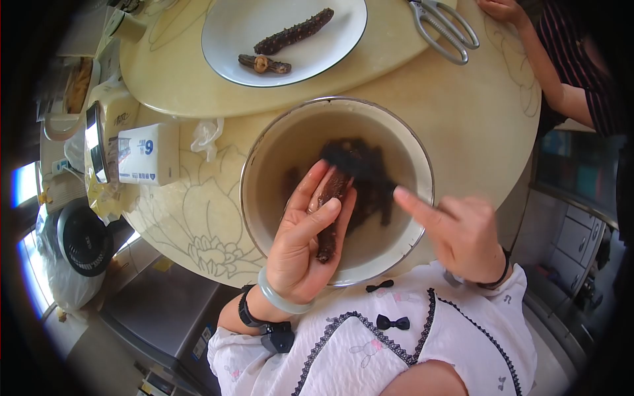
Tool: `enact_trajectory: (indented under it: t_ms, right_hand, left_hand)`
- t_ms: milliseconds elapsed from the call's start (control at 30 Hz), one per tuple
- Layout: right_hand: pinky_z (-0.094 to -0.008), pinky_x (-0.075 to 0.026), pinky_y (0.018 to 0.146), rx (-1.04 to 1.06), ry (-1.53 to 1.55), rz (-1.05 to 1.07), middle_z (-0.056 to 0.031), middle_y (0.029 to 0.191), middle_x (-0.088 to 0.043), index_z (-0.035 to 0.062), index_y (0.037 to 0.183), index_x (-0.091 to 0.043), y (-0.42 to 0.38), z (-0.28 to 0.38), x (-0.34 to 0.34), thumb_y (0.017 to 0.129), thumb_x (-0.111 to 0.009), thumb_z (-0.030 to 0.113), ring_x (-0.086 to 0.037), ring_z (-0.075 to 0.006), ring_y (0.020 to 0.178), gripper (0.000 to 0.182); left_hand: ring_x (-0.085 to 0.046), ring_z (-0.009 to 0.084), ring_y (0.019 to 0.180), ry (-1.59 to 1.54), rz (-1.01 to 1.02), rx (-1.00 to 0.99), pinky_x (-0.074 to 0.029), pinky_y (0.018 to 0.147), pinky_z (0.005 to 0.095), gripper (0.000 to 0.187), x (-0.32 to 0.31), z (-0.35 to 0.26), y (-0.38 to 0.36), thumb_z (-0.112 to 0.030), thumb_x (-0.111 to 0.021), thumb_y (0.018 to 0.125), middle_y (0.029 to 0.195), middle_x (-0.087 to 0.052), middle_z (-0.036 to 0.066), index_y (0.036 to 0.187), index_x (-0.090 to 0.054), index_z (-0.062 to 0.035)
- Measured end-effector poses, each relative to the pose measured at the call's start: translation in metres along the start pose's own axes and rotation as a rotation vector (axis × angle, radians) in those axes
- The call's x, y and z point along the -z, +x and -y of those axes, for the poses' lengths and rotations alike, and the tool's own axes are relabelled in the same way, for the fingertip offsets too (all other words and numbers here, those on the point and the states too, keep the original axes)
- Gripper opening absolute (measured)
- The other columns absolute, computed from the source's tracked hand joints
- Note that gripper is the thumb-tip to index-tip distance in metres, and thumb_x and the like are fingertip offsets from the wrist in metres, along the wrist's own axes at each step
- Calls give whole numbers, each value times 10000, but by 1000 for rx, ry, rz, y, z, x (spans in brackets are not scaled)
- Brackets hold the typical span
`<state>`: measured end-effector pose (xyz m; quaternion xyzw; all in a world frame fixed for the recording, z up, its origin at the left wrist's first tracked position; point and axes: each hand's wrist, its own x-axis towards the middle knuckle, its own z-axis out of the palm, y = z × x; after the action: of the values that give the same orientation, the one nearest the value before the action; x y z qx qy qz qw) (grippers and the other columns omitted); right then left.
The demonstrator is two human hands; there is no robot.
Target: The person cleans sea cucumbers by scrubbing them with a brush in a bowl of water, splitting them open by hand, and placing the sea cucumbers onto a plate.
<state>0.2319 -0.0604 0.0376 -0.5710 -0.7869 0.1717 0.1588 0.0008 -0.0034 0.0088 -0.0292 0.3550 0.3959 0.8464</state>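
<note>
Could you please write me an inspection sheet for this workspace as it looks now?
Surface: round cream table with engraved flower lines.
Job's things: sea cucumber held over the metal bowl of water; more dark pieces soaking.
Clutter: white plate with two sea cucumbers, scissors, tissue box.
Hands: left hand cradles the sea cucumber; right hand points with its index finger.
Cables: nothing seen.
Surroundings: another person's arm at the far edge; cabinet drawers to the right.

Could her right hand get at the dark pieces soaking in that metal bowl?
Probably yes: the right hand hovers at the bowl's rim, forefinger pointing inward, and the bowl is open-topped with nothing covering the soaking pieces.
</note>
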Motion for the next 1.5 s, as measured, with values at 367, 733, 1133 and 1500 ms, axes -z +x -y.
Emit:
enact_trajectory:
  t_ms: [367, 733, 1133, 1500]
  right_hand:
    - [-365, -354, 471, 57, 123, 112, -48, 585, -398, 137, 1328, -707, 4, -2, 4, 753, -647, 1, -415, -217, 447, 594]
    - [-370, -352, 468, 22, -9, 39, -63, 584, -405, 146, 1326, -707, 10, -9, 5, 734, -637, -13, -414, -228, 444, 617]
    - [-348, -360, 465, 39, -13, 106, -51, 591, -428, 162, 1334, -707, 11, -3, 9, 722, -655, 9, -437, -200, 451, 633]
    - [-363, -374, 461, 65, 87, 123, -47, 585, -424, 160, 1327, -711, 9, -2, 11, 720, -647, -4, -444, -206, 446, 632]
  left_hand:
    - [-449, 210, 1428, 17, -27, 27, -363, 1223, 344, 613, 1, 0, 1, 126, -585, 926, 1567, -435, 101, 1489, -441, -68]
    - [-456, 223, 1419, 54, -92, 18, -348, 1243, 367, 639, 0, 2, 1, 150, -562, 912, 1556, -447, 103, 1501, -444, -66]
    - [-428, 231, 1447, 130, -6, -7, -356, 1215, 354, 697, -2, 1, 3, 134, -584, 904, 1592, -399, 116, 1538, -359, -47]
    - [-429, 247, 1444, 88, -33, -15, -353, 1226, 367, 713, -3, 3, 1, 164, -577, 890, 1575, -412, 135, 1536, -352, -37]
